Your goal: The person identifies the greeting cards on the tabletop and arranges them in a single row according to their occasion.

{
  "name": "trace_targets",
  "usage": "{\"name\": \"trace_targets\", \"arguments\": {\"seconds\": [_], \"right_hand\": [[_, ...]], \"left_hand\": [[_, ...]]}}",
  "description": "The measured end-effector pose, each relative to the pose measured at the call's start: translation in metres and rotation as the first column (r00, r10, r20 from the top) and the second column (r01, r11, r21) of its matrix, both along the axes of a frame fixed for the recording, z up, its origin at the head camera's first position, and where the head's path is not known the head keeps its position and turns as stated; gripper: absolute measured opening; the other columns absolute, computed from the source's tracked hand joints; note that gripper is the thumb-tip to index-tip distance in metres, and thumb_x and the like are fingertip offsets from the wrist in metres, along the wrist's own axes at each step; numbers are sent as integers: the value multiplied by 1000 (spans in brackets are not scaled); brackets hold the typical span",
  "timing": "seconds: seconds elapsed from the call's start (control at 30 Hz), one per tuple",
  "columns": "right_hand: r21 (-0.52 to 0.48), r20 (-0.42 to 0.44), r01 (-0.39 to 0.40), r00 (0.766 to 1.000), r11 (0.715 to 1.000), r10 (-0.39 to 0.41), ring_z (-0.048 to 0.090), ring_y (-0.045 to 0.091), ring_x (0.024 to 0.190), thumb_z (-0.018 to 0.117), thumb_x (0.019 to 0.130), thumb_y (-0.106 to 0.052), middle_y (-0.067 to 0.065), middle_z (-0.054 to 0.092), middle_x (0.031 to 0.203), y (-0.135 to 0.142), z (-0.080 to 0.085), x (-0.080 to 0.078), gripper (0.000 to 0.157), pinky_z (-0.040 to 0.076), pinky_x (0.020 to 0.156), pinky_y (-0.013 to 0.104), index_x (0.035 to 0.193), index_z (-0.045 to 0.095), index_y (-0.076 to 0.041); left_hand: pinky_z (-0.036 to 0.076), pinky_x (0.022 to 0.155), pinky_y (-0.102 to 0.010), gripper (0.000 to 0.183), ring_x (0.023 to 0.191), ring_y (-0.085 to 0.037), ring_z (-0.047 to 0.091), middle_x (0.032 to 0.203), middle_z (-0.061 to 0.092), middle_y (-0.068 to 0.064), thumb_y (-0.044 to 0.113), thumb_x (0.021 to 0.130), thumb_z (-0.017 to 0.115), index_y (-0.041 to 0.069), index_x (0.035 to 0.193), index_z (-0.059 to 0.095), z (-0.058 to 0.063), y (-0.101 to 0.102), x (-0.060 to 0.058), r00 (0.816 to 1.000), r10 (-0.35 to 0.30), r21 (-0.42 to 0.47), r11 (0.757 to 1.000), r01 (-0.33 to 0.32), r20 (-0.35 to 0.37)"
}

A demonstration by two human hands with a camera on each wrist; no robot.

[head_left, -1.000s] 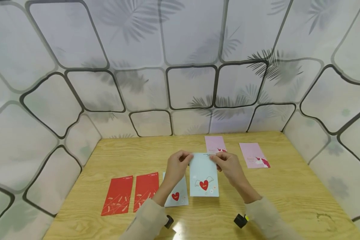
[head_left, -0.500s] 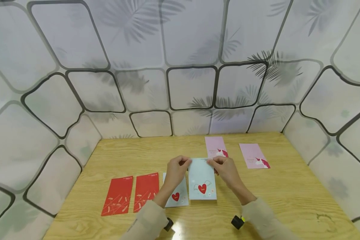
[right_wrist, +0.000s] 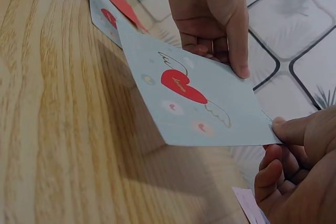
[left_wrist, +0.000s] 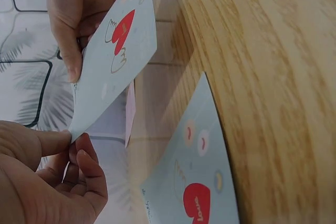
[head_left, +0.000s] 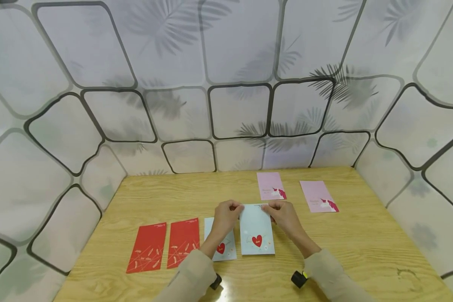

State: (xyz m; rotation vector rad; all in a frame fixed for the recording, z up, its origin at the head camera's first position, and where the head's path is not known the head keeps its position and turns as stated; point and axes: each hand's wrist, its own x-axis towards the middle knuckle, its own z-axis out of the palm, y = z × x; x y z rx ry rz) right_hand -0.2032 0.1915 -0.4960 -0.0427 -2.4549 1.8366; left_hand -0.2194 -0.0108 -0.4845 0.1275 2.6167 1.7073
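Note:
A pale blue card (head_left: 256,224) with a red winged heart is held by its two top corners, and its printed face shows. My left hand (head_left: 225,217) pinches the left corner between thumb and fingers. At the right corner my right hand (head_left: 285,217) does the same. In the wrist views this card (right_wrist: 199,95) is tilted, with its lower edge off the wood. A matching blue card (head_left: 228,252) lies flat just to its left, partly covered by my left forearm. Part of that flat card (left_wrist: 184,182) also shows in the left wrist view.
Two red cards (head_left: 147,247) lie side by side at the left of the wooden table (head_left: 347,251). Toward the back right are two pink unicorn cards (head_left: 269,186). Patterned curtain (head_left: 241,111) closes off the back and sides. A black wrist device (head_left: 299,279) sits below the right sleeve.
Both hands have lowered the held blue card toward the table and toward me, bringing it level beside the flat one. The rear pink card is now uncovered. Other cards stay put.

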Motion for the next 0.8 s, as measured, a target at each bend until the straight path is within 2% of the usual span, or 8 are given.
{"name": "trace_targets", "arguments": {"seconds": [0.23,0.47,0.63,0.8], "right_hand": [[28,50,30,998,999,-32,46,12,57,74,97,-14,7,55,63,1,-5,-2,20,39,51,22,85,73,2],[61,88,38,995,997,-43,50,13,59,75,97,-16,3,58,64,3,-15,-7,20,42,51,21,86,73,1],[100,75,36,996,994,-44,49,12,57,75,96,-17,2,56,62,3,-20,-9,20,40,50,22,84,72,-1],[169,46,36,998,985,-44,49,12,60,77,94,-18,0,57,65,3,-24,-12,20,39,52,22,82,72,-3]], "left_hand": [[47,53,-23,13,64,-10,58,76,67,-2,12,99,71,2,94,76,-4,1,0,1000,-20,-36,999,19,-19],[47,54,-23,12,65,-10,57,76,66,-2,13,99,72,3,92,74,-9,1,-3,1000,-25,-71,997,26,6],[43,54,-24,13,63,-10,54,76,64,3,20,98,74,11,90,75,-10,1,-5,999,5,-174,985,1,33],[42,57,-29,12,63,-11,55,76,65,6,25,96,75,15,89,76,-10,1,-6,999,25,-263,965,-18,25]]}}
